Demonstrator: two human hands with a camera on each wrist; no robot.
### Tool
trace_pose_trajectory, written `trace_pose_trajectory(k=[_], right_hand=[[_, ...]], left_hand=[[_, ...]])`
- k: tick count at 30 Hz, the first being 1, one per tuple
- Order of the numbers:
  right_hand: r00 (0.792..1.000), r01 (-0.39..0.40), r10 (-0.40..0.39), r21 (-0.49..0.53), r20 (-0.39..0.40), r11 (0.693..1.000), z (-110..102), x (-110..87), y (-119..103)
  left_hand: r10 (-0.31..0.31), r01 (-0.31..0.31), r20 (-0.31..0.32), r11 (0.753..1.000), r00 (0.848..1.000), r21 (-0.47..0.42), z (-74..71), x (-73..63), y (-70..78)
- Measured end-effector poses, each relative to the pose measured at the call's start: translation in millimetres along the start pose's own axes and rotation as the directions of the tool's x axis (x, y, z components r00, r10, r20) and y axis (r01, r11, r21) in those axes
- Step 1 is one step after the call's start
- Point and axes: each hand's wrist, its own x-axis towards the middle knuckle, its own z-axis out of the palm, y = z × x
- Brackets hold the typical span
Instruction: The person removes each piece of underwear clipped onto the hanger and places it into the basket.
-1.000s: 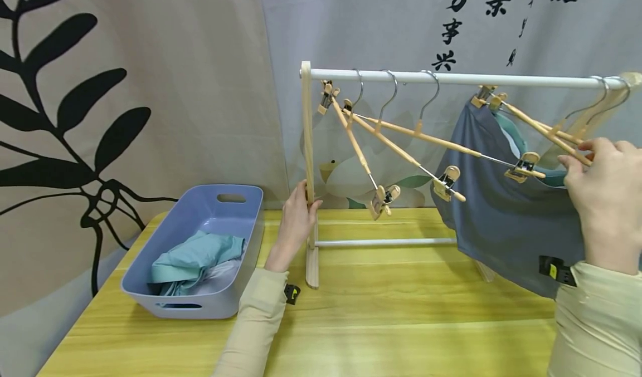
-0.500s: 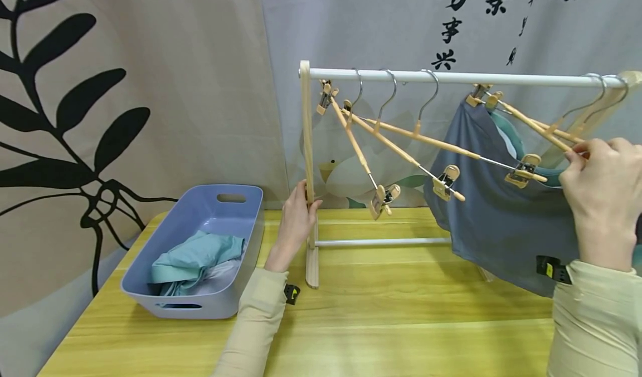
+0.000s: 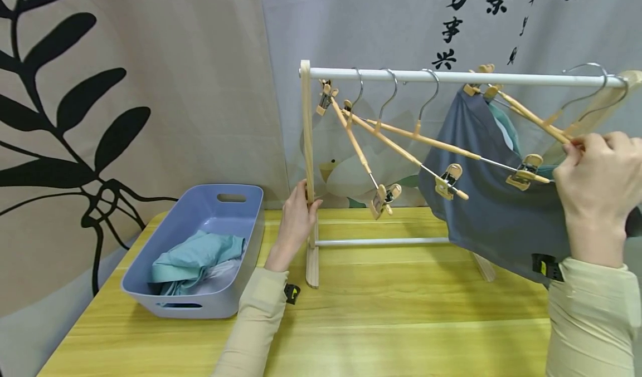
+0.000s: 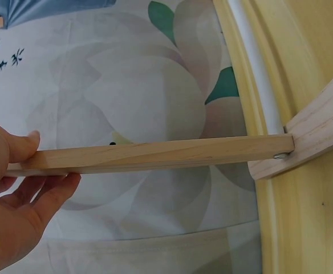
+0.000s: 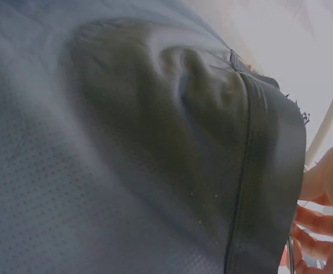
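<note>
My right hand [image 3: 602, 187] grips the wooden bar of a clip hanger [image 3: 534, 118] at the right end of the rack. From its clips hangs a grey-blue garment [image 3: 494, 199]; the right wrist view shows its wide waistband [image 5: 269, 171] close beside the fingers. The hanger's metal hook [image 3: 594, 65] stands above the white rail [image 3: 351, 74], its open tip in sight. My left hand [image 3: 293, 221] holds the rack's left wooden upright [image 3: 307, 143], thumb on one side and fingers on the other in the left wrist view.
Several bare clip hangers [image 3: 396, 143] hang on the rail's left half. Behind the grey-blue garment hangs a teal one [image 3: 506, 123], partly hidden. Left of the rack, a blue-purple basin [image 3: 200, 199] holds folded teal cloth [image 3: 200, 257]. The rack stands on a yellow wooden table [image 3: 401, 321].
My right hand has shifted slightly left and up with the hanger and the grey-blue garment. The hanger's hook has risen above the rail. My left hand has stayed on the upright.
</note>
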Motion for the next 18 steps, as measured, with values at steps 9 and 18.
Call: trace_pose_trajectory(k=[9,18], right_hand=[[0.997,-0.003,0.004,0.01,-0.077,1.0,3.8,-3.0,-3.8],[0.986,0.044,-0.043,0.001,-0.162,0.999,7.5,-10.1,-3.6]], left_hand=[[-0.029,0.029,0.011,1.0,1.0,-0.003,-0.7,0.6,2.0],[-0.032,0.032,0.013,0.999,0.999,-0.007,-0.5,0.3,1.6]])
